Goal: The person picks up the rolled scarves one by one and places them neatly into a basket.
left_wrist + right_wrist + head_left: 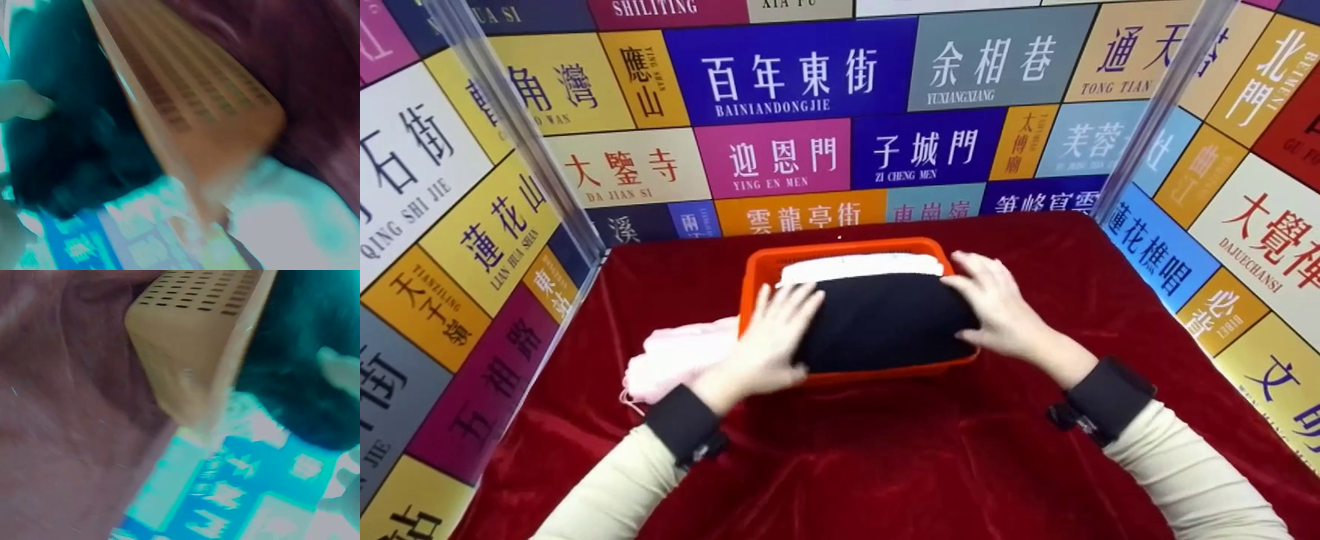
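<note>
A folded black cloth [885, 322] lies across the front of an orange plastic basket [859, 376], its bulk level with the rim. Behind it in the basket is a folded white cloth [862, 266]. My left hand [769, 341] is at the black cloth's left end, fingers extended, the thumb low by its front edge. At the right end my right hand [1001, 304] has spread fingers, with the thumb [340, 371] over the cloth. Both wrist views are blurred, and the fingertips lie right at the cloth's sides.
Left of the basket, a pale pink folded cloth [682, 360] with a thin cord rests on the dark red velvet table cover [885, 465]. Printed sign panels [780, 71] with clear corner posts [1166, 97] stand around the back and sides.
</note>
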A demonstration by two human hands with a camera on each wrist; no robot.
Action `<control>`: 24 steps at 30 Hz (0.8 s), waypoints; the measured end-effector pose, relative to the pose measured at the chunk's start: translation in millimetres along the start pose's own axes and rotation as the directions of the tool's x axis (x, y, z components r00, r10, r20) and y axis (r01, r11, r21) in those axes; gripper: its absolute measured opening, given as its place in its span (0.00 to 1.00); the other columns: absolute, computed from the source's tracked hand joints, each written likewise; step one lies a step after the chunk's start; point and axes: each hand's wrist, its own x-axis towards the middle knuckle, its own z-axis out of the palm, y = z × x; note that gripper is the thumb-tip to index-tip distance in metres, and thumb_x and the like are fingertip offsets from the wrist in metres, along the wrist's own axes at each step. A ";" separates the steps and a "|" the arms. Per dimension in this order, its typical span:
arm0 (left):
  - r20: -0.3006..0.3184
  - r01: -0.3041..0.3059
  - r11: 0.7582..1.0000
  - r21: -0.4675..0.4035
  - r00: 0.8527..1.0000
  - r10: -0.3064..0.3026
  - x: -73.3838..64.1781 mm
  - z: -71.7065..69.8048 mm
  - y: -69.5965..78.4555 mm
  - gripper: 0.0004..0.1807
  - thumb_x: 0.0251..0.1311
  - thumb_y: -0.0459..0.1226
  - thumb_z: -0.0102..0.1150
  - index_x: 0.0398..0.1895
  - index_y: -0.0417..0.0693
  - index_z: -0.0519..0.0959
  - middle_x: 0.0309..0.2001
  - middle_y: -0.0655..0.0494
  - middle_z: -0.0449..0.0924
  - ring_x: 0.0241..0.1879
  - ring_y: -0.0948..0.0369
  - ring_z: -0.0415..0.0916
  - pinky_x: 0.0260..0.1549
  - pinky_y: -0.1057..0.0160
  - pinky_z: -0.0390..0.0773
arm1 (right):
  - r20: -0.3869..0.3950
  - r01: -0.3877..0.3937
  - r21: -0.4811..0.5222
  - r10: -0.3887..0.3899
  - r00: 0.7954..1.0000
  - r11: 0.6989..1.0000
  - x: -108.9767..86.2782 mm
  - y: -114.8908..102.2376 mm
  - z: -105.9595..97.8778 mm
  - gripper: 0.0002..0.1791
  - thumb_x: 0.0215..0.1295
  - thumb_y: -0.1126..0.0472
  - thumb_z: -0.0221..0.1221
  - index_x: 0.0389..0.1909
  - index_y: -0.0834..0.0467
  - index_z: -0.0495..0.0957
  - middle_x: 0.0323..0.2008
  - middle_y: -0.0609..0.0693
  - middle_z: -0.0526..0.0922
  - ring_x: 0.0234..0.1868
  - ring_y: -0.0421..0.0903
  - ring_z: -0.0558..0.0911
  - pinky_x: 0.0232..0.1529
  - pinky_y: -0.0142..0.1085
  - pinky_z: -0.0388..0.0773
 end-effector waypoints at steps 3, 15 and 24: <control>0.056 0.008 0.988 0.154 0.998 -0.017 5.6 4.2 15.5 0.61 0.30 0.54 0.70 0.70 0.44 0.50 0.69 0.42 0.48 0.67 0.40 0.46 0.58 0.33 0.45 | 0.093 0.102 -0.178 -0.087 0.992 0.979 5.2 -16.5 2.8 0.50 0.31 0.53 0.74 0.60 0.62 0.64 0.64 0.65 0.59 0.63 0.64 0.58 0.58 0.65 0.51; -0.032 0.038 0.947 0.318 0.999 -0.029 19.9 19.8 13.0 0.61 0.22 0.50 0.75 0.68 0.53 0.55 0.62 0.38 0.59 0.56 0.42 0.59 0.44 0.43 0.65 | 0.161 0.153 -0.356 -0.100 0.982 0.922 18.5 -18.4 16.5 0.59 0.29 0.42 0.74 0.66 0.55 0.57 0.62 0.61 0.62 0.56 0.61 0.65 0.48 0.56 0.66; 0.087 -0.064 0.973 0.223 0.995 0.045 21.0 25.0 -15.2 0.61 0.22 0.51 0.74 0.68 0.54 0.54 0.54 0.42 0.63 0.49 0.45 0.63 0.42 0.49 0.68 | 0.224 0.203 -0.040 -0.189 0.956 0.978 24.7 7.4 28.5 0.53 0.31 0.50 0.75 0.63 0.54 0.60 0.56 0.62 0.65 0.55 0.57 0.67 0.43 0.55 0.71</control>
